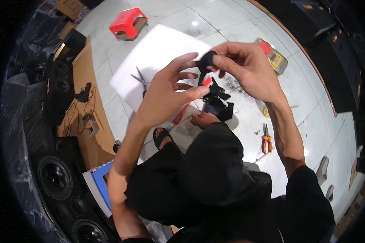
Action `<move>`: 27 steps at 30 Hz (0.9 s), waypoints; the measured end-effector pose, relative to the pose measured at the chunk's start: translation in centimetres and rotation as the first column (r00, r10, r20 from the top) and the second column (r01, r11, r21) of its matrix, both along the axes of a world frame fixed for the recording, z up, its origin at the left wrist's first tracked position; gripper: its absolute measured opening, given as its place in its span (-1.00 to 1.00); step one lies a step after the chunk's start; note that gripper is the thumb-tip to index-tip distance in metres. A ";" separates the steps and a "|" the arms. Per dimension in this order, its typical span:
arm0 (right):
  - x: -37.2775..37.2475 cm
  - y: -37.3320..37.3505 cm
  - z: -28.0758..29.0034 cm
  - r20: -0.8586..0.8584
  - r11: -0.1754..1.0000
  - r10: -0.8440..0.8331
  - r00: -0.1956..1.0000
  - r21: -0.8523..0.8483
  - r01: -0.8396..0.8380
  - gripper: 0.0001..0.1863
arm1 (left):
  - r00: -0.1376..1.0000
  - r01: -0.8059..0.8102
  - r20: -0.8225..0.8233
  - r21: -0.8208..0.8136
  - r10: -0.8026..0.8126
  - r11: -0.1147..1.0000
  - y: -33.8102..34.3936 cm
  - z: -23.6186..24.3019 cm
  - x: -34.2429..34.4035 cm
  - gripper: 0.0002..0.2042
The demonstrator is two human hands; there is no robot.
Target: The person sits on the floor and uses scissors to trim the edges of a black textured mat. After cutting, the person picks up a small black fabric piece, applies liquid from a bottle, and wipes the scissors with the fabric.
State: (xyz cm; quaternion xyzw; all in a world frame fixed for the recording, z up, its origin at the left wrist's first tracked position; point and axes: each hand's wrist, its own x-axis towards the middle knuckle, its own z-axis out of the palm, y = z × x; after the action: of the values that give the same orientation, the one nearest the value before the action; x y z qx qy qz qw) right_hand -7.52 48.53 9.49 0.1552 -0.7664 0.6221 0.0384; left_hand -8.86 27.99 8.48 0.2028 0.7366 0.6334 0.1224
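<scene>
My right hand (247,69) is closed, thumb and fingers pinching a small dark black piece (207,60) held up in front of me. Its exact kind is not clear. Facing it, my left hand (168,89) has its fingers spread, the upper fingertips close to the black piece. A small red and white piece (207,82) shows by the left thumb tip; whether the thumb touches it I cannot tell. Below the hands, black parts (219,105) sit on the floor by my foot (206,119), partly hidden.
White foam sheet (158,48) lies ahead, with scissors (140,79) on it. Orange-handled pliers (266,141) rest at right. Beyond them is a clear box (280,62) with red and yellow items. A red stool (127,23) stands far left; black speakers (54,178) line the left side.
</scene>
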 end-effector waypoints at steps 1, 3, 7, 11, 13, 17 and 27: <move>0.3 -0.1 0.6 -0.006 0.999 0.022 1.000 -0.043 -0.023 -0.78 | 0.999 0.050 -0.014 -0.009 -0.050 0.999 0.9 0.1 -0.1 -0.56; 0.8 0.5 0.4 0.001 1.000 -0.010 1.000 -0.011 0.010 -0.78 | 0.999 0.004 -0.033 -0.189 -0.010 0.982 2.0 -0.3 -0.4 -0.70; 1.1 2.8 -2.6 0.030 0.983 -0.163 0.986 0.085 0.160 -0.75 | 1.000 -0.017 -0.005 -0.350 0.016 0.937 2.3 -1.7 -2.1 -0.81; 2.5 6.4 -8.4 0.122 0.938 -0.317 0.941 0.188 0.292 -0.75 | 0.997 0.061 0.063 -0.482 -0.035 0.874 2.2 -3.2 -1.9 -0.79; 4.1 8.2 -11.9 0.250 0.908 -0.415 0.875 0.180 0.379 -0.75 | 0.995 0.101 0.063 -0.675 -0.079 0.731 3.0 -2.8 -1.4 -0.77; 4.8 11.6 -20.7 0.359 0.844 -0.537 0.764 0.244 0.478 -0.73 | 0.981 0.193 0.127 -0.650 -0.146 0.735 3.1 -5.8 -1.8 -0.80; 7.4 5.1 -33.2 0.063 0.687 -0.332 0.941 0.700 0.195 -0.52 | 0.938 0.346 0.210 -0.639 -0.277 0.687 4.4 -13.0 -0.1 -0.81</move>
State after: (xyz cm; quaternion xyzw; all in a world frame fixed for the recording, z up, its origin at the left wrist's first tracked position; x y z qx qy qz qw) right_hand -0.10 53.66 -23.74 -0.0124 -0.9554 0.2950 -0.0035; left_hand -8.95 32.36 -4.50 0.2369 0.8615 0.3068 0.3279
